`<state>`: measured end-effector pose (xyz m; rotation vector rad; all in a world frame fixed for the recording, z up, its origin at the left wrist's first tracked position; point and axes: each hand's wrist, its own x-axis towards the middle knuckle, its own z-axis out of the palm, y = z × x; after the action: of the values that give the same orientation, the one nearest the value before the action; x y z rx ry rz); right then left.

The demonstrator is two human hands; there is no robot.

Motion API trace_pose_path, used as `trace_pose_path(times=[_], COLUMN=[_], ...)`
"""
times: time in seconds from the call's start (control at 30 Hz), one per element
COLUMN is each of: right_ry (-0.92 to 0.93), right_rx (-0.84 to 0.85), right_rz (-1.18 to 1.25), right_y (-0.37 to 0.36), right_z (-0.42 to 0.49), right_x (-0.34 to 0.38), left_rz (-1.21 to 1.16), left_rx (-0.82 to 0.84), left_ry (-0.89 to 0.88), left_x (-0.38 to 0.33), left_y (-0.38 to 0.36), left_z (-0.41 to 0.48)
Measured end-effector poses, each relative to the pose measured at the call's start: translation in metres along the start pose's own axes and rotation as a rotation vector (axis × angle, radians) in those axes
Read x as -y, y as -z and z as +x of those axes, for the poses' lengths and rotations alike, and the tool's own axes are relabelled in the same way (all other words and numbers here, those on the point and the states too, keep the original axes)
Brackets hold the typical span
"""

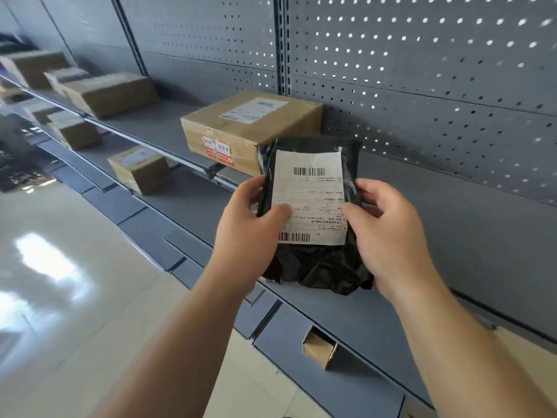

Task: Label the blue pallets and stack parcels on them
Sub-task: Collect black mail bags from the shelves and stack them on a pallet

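Note:
A black plastic mailer parcel (316,263) with a white barcode shipping label (313,194) is held up over the grey shelf (437,236). My left hand (250,224) grips its left edge, thumb on the label. My right hand (388,233) grips its right edge, thumb at the label's side. The bag's crumpled lower end hangs near the shelf surface; I cannot tell whether it touches. No blue pallet is in view.
A large cardboard box (250,125) with a label sits on the upper shelf just behind the parcel. More cardboard boxes (111,92) line the shelves to the left, one smaller box (138,167) lower down. Perforated grey back panel (422,70) behind. Glossy floor (75,282) at left.

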<state>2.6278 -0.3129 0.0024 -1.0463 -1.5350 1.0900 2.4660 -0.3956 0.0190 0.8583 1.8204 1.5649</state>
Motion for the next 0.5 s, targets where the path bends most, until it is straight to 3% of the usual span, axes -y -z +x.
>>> trace_pose_path(times=[0.23, 0.5], right_ry=[0.081, 0.081], right_rx=[0.149, 0.367], right_rz=[-0.002, 0.021], right_y=[-0.078, -0.226], right_z=[-0.013, -0.044], right_x=[0.027, 0.044], left_rz=[-0.074, -0.069], left_rx=[-0.122, -0.308], left_ry=[0.003, 0.023], left_x=[0.012, 0.043], left_y=[0.084, 0.224], left_z=[0.003, 0.005])
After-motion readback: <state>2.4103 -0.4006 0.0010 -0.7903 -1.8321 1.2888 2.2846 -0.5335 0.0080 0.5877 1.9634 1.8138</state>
